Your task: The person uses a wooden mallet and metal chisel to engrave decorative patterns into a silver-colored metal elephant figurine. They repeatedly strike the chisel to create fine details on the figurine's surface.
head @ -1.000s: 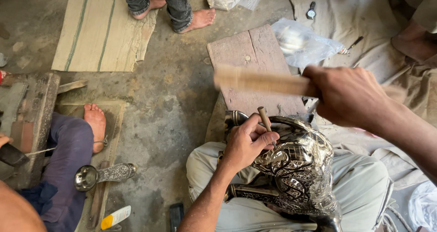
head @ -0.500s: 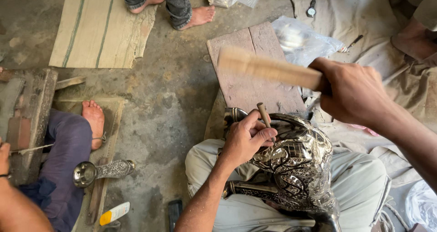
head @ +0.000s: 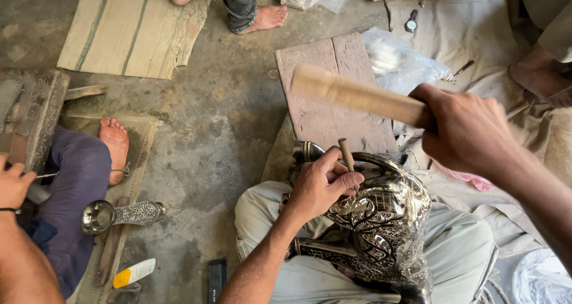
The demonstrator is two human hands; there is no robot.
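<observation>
Plainly, the left hand (head: 319, 188) is closed in a pinch around a thin metal punch (head: 346, 156), thumb and fingers wrapped low on its shaft so that the blunt top stands free above the knuckles. The punch tip, hidden under the fingers, seems to rest on the shoulder of an ornate silver vessel (head: 384, 226), which lies across the person's lap with its embossed pattern facing up and a curved handle just beyond the fingertips. The right hand (head: 468, 131) is fisted tight on the end of a wooden mallet (head: 357, 95), held up and off to the right of the punch, its blurred striking end hanging above and just left of the punch top, apart from it.

Judging by this pose, the step in hand is chasing the pattern: the mallet is raised between blows. The next move calls for a short, square strike onto the punch top while the left fingers keep the tool steady against the curved metal; a glancing blow could skid the tip across the relief or catch the knuckles.

Farther out from the fingers, a reddish wooden board (head: 333, 95) lies on the concrete beyond the vessel. Well to the left, a small embossed goblet (head: 119, 213) lies on its side near another person's bare foot (head: 114, 144).
</observation>
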